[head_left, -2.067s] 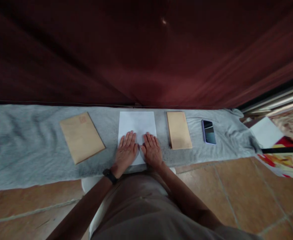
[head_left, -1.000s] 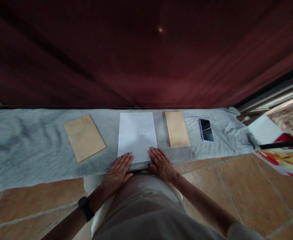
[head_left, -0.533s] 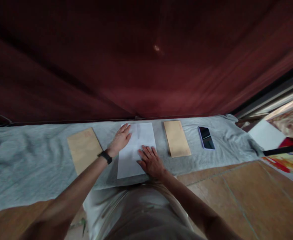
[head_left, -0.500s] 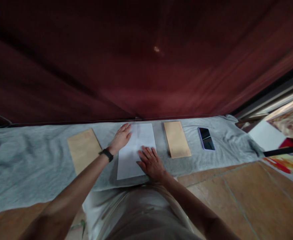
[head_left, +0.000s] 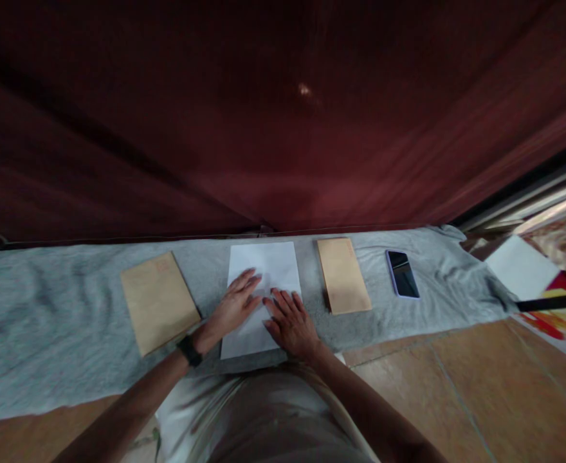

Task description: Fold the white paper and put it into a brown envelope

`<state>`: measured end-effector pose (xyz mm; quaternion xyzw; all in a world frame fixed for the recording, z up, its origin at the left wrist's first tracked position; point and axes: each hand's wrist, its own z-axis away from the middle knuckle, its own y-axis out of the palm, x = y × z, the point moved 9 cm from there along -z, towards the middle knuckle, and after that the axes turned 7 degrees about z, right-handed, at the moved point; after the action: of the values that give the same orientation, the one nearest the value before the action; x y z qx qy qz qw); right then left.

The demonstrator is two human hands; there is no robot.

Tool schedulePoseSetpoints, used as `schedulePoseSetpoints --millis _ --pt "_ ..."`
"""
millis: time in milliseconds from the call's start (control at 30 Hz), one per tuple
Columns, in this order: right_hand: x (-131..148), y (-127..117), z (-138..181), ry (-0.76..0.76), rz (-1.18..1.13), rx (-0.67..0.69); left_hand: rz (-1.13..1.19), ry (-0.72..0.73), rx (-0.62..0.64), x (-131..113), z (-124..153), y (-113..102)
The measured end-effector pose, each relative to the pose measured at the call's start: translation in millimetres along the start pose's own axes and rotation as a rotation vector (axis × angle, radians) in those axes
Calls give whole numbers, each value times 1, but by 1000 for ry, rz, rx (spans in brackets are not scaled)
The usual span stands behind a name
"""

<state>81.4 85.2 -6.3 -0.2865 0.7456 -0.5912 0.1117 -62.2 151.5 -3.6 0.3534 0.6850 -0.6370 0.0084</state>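
Left hand [head_left: 235,307] slid nearer — paper [head_left: 276,265] partly hidden.

Passage existed over grey blanket [head_left: 310,276] just right of the white paper sheet [head_left: 276,258], short of the right kraft envelope [head_left: 344,276]; left hand [head_left: 236,307] and right hand [head_left: 293,326] obstructed the sheet's middle.

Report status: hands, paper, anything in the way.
Left hand, right hand: open, over paper. Paper flat on cloth. Brown envelopes either side, apart from it; phone farther right.

Gry cloth [head_left: 71,328]: ppr [head_left: 274,262], envs [head_left: 158,299] (+phone [head_left: 402,274])
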Motion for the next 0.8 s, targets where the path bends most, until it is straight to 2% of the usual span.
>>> schedulePoseSetpoints --millis 133,233,300,433,600,700,800 --pt "-1 3 0 9 -5 35 -112 148 164 -34 84 8" --pt "-1 5 -2 19 -7 66 -197 184 186 -44 110 3" --pt "-1 5 -3 21 -9 77 -235 186 196 -50 111 2" --pt "-1 3 -3 26 -4 69 -290 164 258 -64 100 14" --pt "-1 2 -4 8 -17 69 -357 117 242 -69 94 27" --pt "-7 1 -1 -25 -99 77 -361 125 229 -67 94 22" --pt "-27 -2 13 -2 -296 74 -274 100 220 -66 95 4"
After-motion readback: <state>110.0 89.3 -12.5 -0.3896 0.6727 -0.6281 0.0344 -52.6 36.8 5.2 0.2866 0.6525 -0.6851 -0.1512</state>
